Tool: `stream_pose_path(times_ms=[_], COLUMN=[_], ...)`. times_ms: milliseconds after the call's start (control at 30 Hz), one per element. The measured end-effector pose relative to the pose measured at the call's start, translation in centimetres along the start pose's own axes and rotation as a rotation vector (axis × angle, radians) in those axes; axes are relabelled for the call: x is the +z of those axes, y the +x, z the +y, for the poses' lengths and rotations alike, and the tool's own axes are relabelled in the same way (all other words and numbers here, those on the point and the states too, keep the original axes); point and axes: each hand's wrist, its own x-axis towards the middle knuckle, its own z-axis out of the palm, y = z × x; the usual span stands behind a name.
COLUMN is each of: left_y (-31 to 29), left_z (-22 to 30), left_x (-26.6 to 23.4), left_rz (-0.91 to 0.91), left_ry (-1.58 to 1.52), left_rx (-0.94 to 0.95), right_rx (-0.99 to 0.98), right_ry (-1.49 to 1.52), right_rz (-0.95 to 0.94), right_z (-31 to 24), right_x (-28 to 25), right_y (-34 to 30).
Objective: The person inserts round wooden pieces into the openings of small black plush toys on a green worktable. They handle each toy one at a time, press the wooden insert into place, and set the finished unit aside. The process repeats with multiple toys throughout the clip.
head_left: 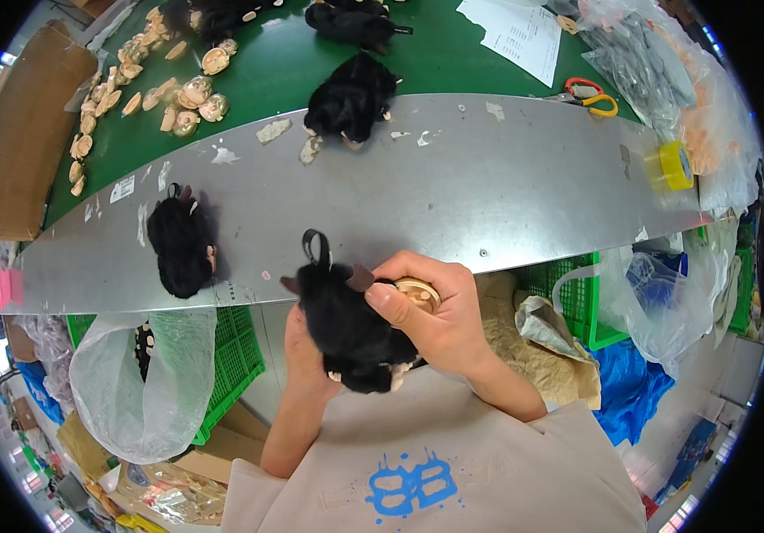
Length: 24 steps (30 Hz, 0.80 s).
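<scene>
Black plush fills both hands: a small furry toy (351, 324) with a loop at its top is held just off the near edge of the grey metal table (488, 195). The left hand (304, 355) cups it from beneath, fingers mostly hidden under the fur, grip closed on the toy. The right hand (431, 315) wraps its right side, thumb across the fur, pressing a round tan face piece (419, 293) against it.

As I judge it, the face piece could slip or sit crooked if the thumb eases, since the fur gives little purchase; dropped, it would fall toward the green crates (235, 355) and plastic bags (128, 382) below.

Another black toy (182, 244) lies to the left on the table, one more (351, 102) farther off. Bare metal between them leaves room to set things down.
</scene>
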Motion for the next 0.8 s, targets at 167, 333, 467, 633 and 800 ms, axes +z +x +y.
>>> stream_pose_path(times_ms=[167, 333, 467, 633, 800], left_y=[-0.3, -1.1, -1.6, -1.6, -1.9], left_z=[0.1, 0.4, 0.3, 0.2, -0.1], left_x=[-0.1, -0.4, -0.4, -0.5, -2.4], left_rz=[-0.036, 0.003, -0.019, -0.022, -0.109], left_ry=[0.178, 0.216, 0.238, 0.281, 0.196], left_rx=[0.056, 0.038, 0.040, 0.055, 0.070], right_rx=[0.007, -0.050, -0.093, -0.119, -0.183], right_ry=[-0.035, -0.027, -0.083, -0.134, -0.189], right_rz=[0.003, 0.018, -0.012, -0.003, 0.018], right_z=[-0.2, -0.1, 0.2, 0.2, 0.1], right_x=[0.0, 0.3, 0.4, 0.4, 0.5], right_y=[0.1, 0.1, 0.3, 0.2, 0.3])
